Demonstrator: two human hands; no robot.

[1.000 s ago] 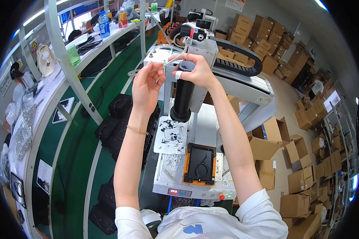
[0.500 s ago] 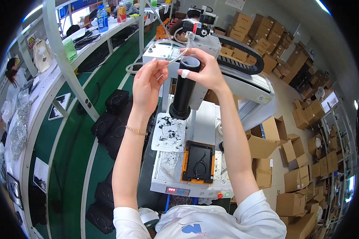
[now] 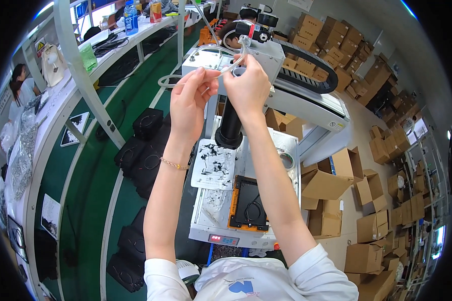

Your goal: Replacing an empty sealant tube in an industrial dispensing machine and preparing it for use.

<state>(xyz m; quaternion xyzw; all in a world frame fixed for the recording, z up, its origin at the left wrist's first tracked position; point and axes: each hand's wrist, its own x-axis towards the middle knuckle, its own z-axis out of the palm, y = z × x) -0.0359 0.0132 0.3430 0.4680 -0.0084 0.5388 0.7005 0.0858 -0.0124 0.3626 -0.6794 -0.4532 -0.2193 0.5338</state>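
A black cylinder (image 3: pixel 229 123) stands upright on the machine, and the grey rim (image 3: pixel 239 71) of its opening shows partly behind my right hand (image 3: pixel 247 90). A clear flexible tube (image 3: pixel 171 79) loops out to the left and runs up to the black fitting (image 3: pixel 258 34) above. My left hand (image 3: pixel 190 103) pinches this tube between thumb and fingertips, to the left of the cylinder's top. Closed around the tube just over the opening is my right hand, its fingertips partly hidden. Below the cylinder lies a white plate (image 3: pixel 213 173) smeared with black material.
An orange-framed fixture (image 3: pixel 232 208) with a black housing (image 3: pixel 247 193) sits on the machine bed, partly behind my right forearm. A cable chain (image 3: pixel 306 55) curves at upper right. Black units (image 3: pixel 148 125) stand along the left, and open cartons (image 3: pixel 331 175) on the right.
My right hand has left the cylinder's rim and closed on the tube above it. My left hand has shifted slightly right and down, still pinching the tube.
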